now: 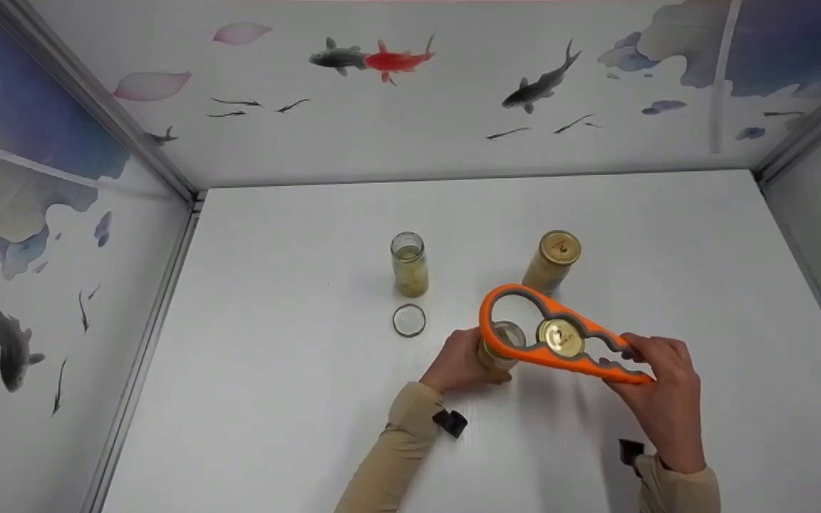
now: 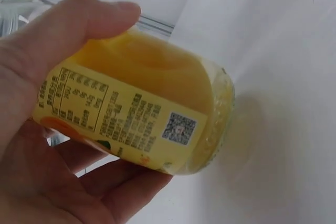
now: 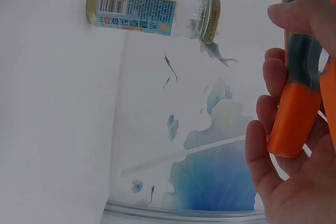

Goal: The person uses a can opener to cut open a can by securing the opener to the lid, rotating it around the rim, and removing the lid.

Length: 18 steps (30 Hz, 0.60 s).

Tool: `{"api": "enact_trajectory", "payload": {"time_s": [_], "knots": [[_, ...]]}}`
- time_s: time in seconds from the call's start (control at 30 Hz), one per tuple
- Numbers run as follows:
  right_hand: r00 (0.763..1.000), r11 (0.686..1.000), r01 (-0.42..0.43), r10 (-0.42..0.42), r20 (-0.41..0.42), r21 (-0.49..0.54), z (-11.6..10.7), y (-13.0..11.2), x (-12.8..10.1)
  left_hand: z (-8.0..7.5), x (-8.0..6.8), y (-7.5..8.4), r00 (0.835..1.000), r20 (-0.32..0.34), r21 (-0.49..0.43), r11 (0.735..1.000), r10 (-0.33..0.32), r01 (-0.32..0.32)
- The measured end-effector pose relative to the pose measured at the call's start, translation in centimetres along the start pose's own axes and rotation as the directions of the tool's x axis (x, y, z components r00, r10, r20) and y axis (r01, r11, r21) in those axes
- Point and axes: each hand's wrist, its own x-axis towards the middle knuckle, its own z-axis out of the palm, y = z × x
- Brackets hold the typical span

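Observation:
My left hand (image 1: pixel 459 362) holds an uncapped glass jar (image 2: pixel 131 98) above the table, thumb on one side and fingers on the other. Yellow contents and a yellow printed label show in the left wrist view. My right hand (image 1: pixel 667 406) grips the handles of an orange jar opener (image 1: pixel 549 356) with grey, scalloped inner edges. Between those edges a gold lid (image 1: pixel 561 338) is caught, apart from the jar and to its right. In the head view, the opener's rounded end passes over the jar's open mouth and partly hides it.
Behind my left hand stands an open jar (image 1: pixel 410 274) with pale contents, and a loose lid (image 1: pixel 409 320) lies in front of it. A capped jar (image 1: pixel 551 265) with a blue label stands behind the opener. Printed walls border the white table (image 1: pixel 275 285).

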Motion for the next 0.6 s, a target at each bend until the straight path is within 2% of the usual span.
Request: {"api": "enact_trajectory", "payload": {"time_s": [0.13,0.27,0.43,0.6], "knots": [[0.998,0.998,-0.059,0.059,-0.003,-0.024,-0.3,0.1,-0.5,-0.2,0.1,0.0,0.999,-0.034,0.007,1.000,-0.022,0.023],[0.993,0.992,-0.114,0.113,-0.022,-0.055,-0.5,0.1,-0.7,-0.4,0.3,-0.1,0.999,-0.037,-0.001,0.999,-0.037,0.037],[0.985,0.983,-0.173,0.170,-0.039,-0.069,-0.6,0.2,-0.9,-0.3,0.7,-0.4,0.999,-0.046,-0.010,1.000,-0.020,0.019],[0.983,0.982,-0.179,0.176,-0.046,-0.067,-0.7,0.6,-1.2,-0.4,1.0,-0.7,0.998,-0.058,-0.028,1.000,0.004,-0.005]]}}
